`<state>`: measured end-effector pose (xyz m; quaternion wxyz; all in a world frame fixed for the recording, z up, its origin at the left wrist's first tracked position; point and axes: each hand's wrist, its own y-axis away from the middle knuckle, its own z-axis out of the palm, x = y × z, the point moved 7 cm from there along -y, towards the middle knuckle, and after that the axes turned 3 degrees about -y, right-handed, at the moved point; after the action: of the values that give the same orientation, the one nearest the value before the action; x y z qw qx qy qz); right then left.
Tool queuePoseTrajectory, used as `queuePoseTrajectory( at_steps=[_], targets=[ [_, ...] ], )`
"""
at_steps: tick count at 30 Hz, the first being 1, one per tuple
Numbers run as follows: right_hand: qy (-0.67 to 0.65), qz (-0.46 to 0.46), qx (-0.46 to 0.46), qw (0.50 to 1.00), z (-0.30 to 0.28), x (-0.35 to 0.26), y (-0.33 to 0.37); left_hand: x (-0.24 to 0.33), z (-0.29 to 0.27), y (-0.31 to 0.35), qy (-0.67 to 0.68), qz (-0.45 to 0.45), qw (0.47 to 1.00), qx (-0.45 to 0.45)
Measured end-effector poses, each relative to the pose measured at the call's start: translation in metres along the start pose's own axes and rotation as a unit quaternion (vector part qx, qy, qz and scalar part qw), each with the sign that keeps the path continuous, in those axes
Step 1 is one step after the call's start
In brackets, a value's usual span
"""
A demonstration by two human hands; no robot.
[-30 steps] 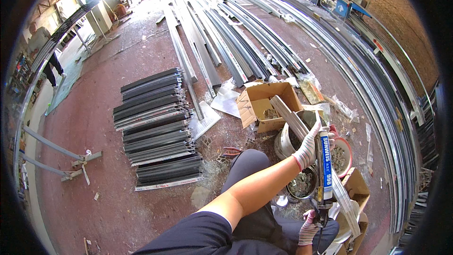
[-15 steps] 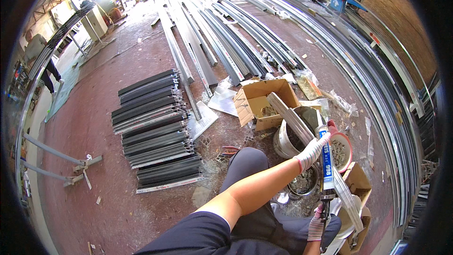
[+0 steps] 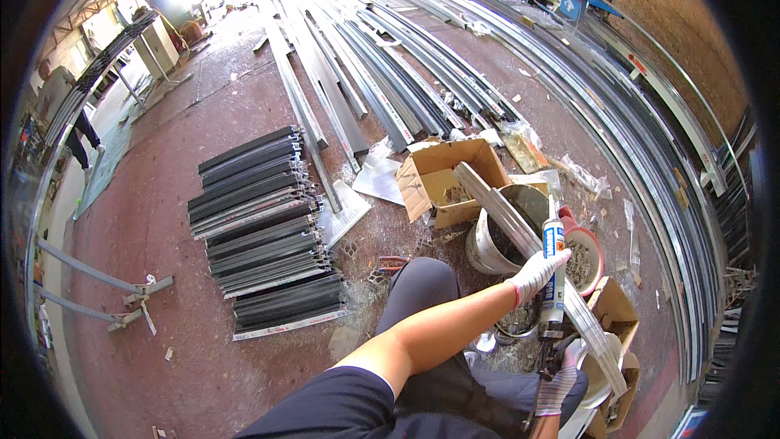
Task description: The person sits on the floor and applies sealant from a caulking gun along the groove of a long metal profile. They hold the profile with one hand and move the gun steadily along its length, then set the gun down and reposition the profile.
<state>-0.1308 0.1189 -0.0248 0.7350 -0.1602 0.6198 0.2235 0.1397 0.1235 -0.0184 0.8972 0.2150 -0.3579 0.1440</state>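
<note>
In a striped work glove, my left hand point(image 3: 536, 273) is closed around the middle of a blue and white sealant cartridge point(image 3: 553, 297). The cartridge stands nearly upright, nozzle end up, in a dark caulking gun point(image 3: 550, 351). My right hand point(image 3: 556, 389), gloved the same way, is wrapped around the gun's grip area at the lower end; part of the gun is hidden behind its fingers. A bundle of pale long strips point(image 3: 497, 210) leans across a bucket point(image 3: 485, 245), running behind the cartridge and down to the right.
An open cardboard box point(image 3: 451, 184) lies ahead, with a red-rimmed bucket point(image 3: 595, 256) by the cartridge. Stacked dark profiles point(image 3: 264, 232) lie to the left; long metal profiles point(image 3: 390, 65) stretch far ahead. A metal stand point(image 3: 134, 293) and another person point(image 3: 73, 106) are at far left.
The cartridge has turned, showing a different side of its label, and shifted slightly left. My left hand sits slightly lower in view. My right hand has moved a little to the right.
</note>
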Motion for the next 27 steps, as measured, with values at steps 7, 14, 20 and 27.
queuePoseTrajectory(
  at_steps=[7, 14, 20, 27],
  targets=[
    [0.036, 0.221, -0.099, 0.97, 0.022, 0.021, 0.003, 0.015, -0.009, 0.0, 0.004, 0.062, 0.998, 0.029],
    [0.533, -0.238, -0.165, 0.795, 0.062, -0.06, 0.016, 0.021, -0.016, 0.001, 0.028, 0.069, 0.996, 0.051],
    [0.515, -0.109, -0.224, 0.82, 0.043, -0.046, 0.011, 0.017, -0.013, 0.006, 0.085, 0.051, 0.995, 0.012],
    [0.524, -0.159, -0.176, 0.818, 0.048, -0.048, 0.015, 0.018, -0.013, 0.006, 0.071, 0.014, 0.997, 0.039]
  ],
)
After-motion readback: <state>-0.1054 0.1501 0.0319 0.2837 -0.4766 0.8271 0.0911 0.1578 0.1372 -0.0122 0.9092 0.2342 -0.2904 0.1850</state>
